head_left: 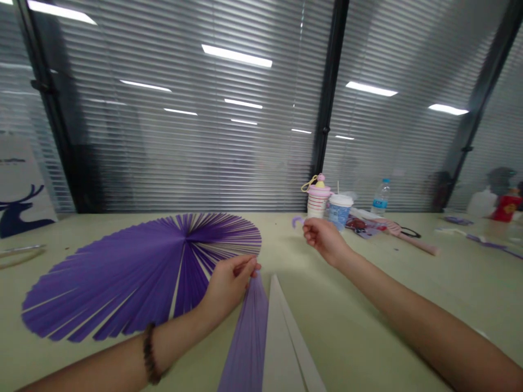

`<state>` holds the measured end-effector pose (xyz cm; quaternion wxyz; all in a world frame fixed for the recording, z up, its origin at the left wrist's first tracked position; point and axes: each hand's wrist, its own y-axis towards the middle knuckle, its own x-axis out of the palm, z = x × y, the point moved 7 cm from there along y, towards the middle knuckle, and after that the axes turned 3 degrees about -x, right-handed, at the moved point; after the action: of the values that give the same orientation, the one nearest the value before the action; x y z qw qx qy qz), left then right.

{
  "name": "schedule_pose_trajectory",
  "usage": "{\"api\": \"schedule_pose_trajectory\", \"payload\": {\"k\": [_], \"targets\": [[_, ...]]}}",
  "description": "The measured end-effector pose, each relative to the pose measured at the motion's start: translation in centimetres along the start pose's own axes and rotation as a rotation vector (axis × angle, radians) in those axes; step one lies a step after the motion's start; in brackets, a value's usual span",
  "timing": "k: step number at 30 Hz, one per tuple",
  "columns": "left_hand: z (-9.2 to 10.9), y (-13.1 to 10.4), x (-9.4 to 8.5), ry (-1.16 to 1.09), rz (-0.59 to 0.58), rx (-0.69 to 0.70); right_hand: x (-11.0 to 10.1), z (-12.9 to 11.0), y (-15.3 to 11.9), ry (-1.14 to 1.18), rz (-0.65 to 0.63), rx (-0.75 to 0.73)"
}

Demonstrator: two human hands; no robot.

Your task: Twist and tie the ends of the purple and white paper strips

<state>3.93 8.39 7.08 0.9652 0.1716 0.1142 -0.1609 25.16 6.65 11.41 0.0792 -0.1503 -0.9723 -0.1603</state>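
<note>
My left hand (232, 286), with a dark beaded bracelet on the wrist, pinches the narrow top end of a bundle of light purple strips (249, 337). These strips spread wider toward the bottom edge. Alongside them lie pale cream strips (281, 343), their pointed end just right of my left fingertips. My right hand (324, 239) is raised over the table farther right, its fingertips closed on a small curled light purple strip (297, 220). Left of my left hand, many darker purple strips (122, 272) fan out from one centre into a large oval, partly hidden by that hand.
At the back stand a pink-lidded cup (317, 200), a blue-and-white paper cup (339, 212) and a water bottle (381, 197). A pink-handled item (412, 239) lies at the right, near a red container (506, 207). A deer-print sign (22, 190) stands far left, before the window blinds.
</note>
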Motion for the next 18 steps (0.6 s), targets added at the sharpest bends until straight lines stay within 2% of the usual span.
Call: {"api": "schedule_pose_trajectory", "payload": {"k": [4,7,10,13,15,16,18], "targets": [[0.9,-0.5,0.3,0.079,-0.027,0.098,-4.5,-3.3,2.4,-0.028,0.189,-0.101],[0.8,-0.8,0.7,0.114,-0.086,0.11,-8.2,-3.4,3.8,-0.051,0.304,-0.077],[0.8,-0.7,0.8,0.121,-0.089,0.1,-10.3,-3.0,4.4,-0.09,0.322,-0.034],[1.6,-1.0,1.2,0.083,-0.108,0.038,-10.5,-3.5,4.3,-0.141,0.309,-0.059],[2.5,-2.5,2.3,0.018,-0.221,-0.049,-9.8,-4.0,4.1,-0.187,0.29,-0.101],[2.8,-3.8,3.4,0.027,-0.359,-0.107,-9.2,-4.1,4.0,-0.213,0.274,-0.124],[3.6,-6.7,4.4,0.036,-0.48,-0.133,-7.8,-4.0,3.7,-0.274,0.241,-0.173]]}}
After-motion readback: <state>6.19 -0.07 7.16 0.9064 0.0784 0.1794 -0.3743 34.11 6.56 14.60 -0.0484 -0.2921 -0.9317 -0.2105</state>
